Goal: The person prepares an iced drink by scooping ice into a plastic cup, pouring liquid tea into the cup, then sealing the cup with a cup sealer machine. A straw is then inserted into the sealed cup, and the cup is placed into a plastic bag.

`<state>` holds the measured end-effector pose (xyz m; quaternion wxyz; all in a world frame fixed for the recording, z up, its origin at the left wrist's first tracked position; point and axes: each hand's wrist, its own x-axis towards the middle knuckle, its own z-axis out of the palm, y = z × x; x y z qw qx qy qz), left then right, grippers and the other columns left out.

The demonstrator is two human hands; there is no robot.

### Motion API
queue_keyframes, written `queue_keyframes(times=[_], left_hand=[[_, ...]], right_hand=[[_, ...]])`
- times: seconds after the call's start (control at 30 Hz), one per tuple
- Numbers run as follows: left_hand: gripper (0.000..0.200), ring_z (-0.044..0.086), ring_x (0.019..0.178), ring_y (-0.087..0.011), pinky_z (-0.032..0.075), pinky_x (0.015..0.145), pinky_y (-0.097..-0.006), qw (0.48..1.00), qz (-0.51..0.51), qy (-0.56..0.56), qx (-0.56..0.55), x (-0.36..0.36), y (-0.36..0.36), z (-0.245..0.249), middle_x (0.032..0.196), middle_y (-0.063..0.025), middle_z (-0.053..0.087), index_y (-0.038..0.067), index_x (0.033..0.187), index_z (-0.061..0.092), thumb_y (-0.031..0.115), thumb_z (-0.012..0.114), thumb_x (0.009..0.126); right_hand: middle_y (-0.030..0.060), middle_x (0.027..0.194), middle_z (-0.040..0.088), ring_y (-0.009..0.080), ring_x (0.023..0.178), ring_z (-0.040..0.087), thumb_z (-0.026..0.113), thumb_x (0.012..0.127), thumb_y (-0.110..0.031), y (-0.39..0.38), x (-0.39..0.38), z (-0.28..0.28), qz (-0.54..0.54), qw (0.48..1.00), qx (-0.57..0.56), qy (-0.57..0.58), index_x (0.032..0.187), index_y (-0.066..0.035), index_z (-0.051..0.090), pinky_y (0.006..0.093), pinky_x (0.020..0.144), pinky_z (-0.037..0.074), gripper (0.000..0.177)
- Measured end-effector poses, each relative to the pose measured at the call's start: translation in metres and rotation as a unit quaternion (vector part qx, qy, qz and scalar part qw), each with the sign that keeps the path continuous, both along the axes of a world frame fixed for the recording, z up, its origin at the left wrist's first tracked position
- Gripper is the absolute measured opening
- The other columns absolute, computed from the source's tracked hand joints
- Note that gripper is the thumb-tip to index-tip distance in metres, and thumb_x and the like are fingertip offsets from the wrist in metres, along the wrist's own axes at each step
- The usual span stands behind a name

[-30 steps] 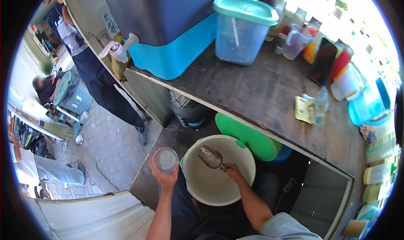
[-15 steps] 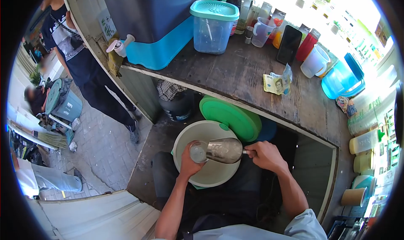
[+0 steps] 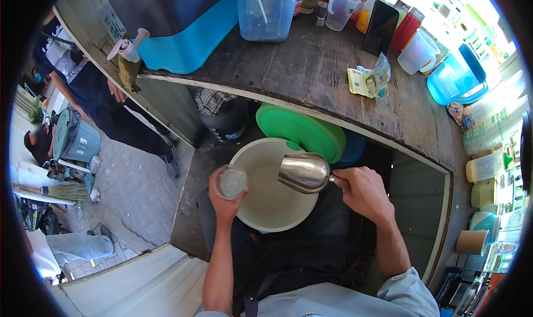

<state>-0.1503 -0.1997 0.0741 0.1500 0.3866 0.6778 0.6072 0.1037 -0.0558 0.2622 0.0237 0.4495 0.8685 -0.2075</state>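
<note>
My left hand (image 3: 225, 205) is wrapped round a clear cup (image 3: 232, 182) with whitish, icy-looking contents, above the left rim of a cream-coloured bucket (image 3: 272, 214). In my right hand (image 3: 363, 194) is the handle of a shiny metal scoop (image 3: 305, 172). Its mouth points left over the bucket, apart from the cup. The bucket stands between my legs, and its pale inner wall shows; I cannot make out what lies at the bottom. Behind it leans a round green lid (image 3: 302, 127).
The wooden counter (image 3: 311, 56) carries a blue-based dispenser (image 3: 189, 48), a lidded plastic tub (image 3: 266, 14), a phone (image 3: 381, 27), banknotes (image 3: 366, 82), a measuring jug (image 3: 341, 10) and a blue pitcher (image 3: 452, 78). A person (image 3: 105, 100) stands outside at the left.
The cup has moved left, away from the scoop. The scoop has shifted slightly right and up and turned, so more of its shiny outer side shows. The view has tilted down a little.
</note>
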Motion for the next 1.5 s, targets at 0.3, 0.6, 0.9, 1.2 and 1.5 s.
queue_keyframes(times=[0.3,0.6,0.9,1.2,1.5], left_hand=[[0.073,0.05,0.113,-0.0287,0.037,0.1,-0.0386,0.929,0.302,0.208,-0.04,-0.07,-0.055,-0.035,0.12,-0.0164,0.051,-0.003,0.124,0.044,0.016,0.083,0.067],[0.07,0.048,0.116,-0.0284,0.033,0.103,-0.0388,0.904,0.364,0.206,-0.091,-0.08,-0.079,-0.035,0.122,-0.0162,0.05,-0.003,0.126,0.042,0.007,0.08,0.068],[0.072,0.049,0.113,-0.028,0.035,0.101,-0.0379,0.912,0.333,0.219,-0.101,-0.077,-0.07,-0.032,0.119,-0.0152,0.051,-0.003,0.124,0.043,0.011,0.083,0.065],[0.071,0.047,0.115,-0.0281,0.033,0.102,-0.0382,0.914,0.313,0.226,-0.121,-0.075,-0.074,-0.027,0.12,-0.0147,0.049,-0.003,0.124,0.043,0.01,0.08,0.065],[0.071,0.049,0.113,-0.0292,0.035,0.101,-0.0371,0.925,0.292,0.219,-0.106,-0.066,-0.045,-0.018,0.117,-0.0159,0.051,-0.003,0.123,0.044,0.009,0.08,0.063]], right_hand=[[0.0165,0.101,0.061,0.0351,0.09,0.062,0.061,0.078,-0.013,0.011,-0.06,-0.358,-0.02,0.986,-0.073,-0.148,0.098,0.0,0.06,0.0468,0.073,0.051,0.024],[0.0095,0.099,0.058,0.0249,0.091,0.059,0.057,0.08,-0.01,0.007,-0.095,-0.48,0.046,0.977,0.103,-0.182,0.1,-0.004,0.06,0.0386,0.069,0.052,0.021],[0.0159,0.083,0.061,0.0251,0.068,0.061,0.059,0.083,-0.02,0.013,-0.101,-0.492,-0.24,0.939,-0.238,-0.064,0.091,-0.002,0.06,0.0403,0.064,0.051,0.02],[0.0076,0.073,0.06,0.0132,0.047,0.041,0.055,0.091,-0.021,0.013,-0.12,-0.559,-0.422,0.768,-0.479,0.06,0.091,0.003,0.064,0.0365,0.044,0.036,0.026],[0.0095,0.097,0.068,0.0183,0.088,0.064,0.053,0.092,-0.013,-0.02,-0.087,-0.529,-0.345,0.779,-0.475,0.222,0.11,-0.002,0.065,0.0304,0.075,0.053,0.024]])
